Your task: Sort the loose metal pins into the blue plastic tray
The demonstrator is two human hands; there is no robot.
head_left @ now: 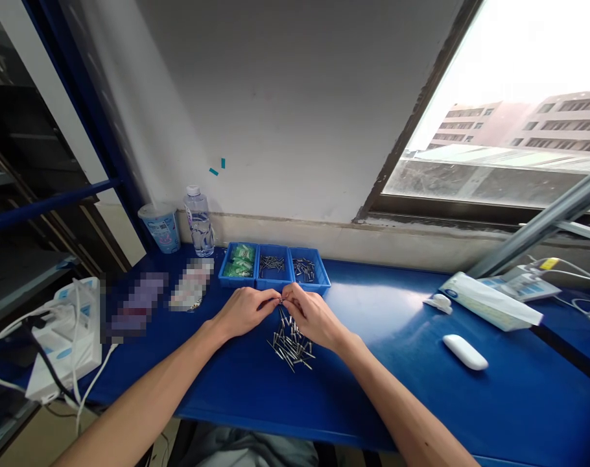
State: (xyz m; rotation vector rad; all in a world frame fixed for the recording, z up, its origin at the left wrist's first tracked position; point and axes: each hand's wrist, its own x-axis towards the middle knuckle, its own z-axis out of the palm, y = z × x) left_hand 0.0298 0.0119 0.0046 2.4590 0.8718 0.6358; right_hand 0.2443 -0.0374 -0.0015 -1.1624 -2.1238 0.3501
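Observation:
My left hand [249, 310] and my right hand [314, 314] meet in front of the bins, fingertips pinched together. Between them is a small metal piece [281, 301], mostly covered by the fingers, so its exact kind is hidden. Right below the hands, a loose pile of thin metal pins [292, 347], shaped like blind rivets, lies on the blue table [236, 389]. Just beyond stand three joined blue bins: the left bin [237, 283] holds green-and-clear packets, while the middle bin [273, 284] and the right bin [319, 285] hold small dark metal parts.
At the back left stand a water bottle [199, 224] and a paper cup [161, 228]. A power strip [66, 344] with cables lies at the left edge. To the right are a white rounded case [465, 352], a crumpled tissue [439, 303] and a tissue pack [489, 300].

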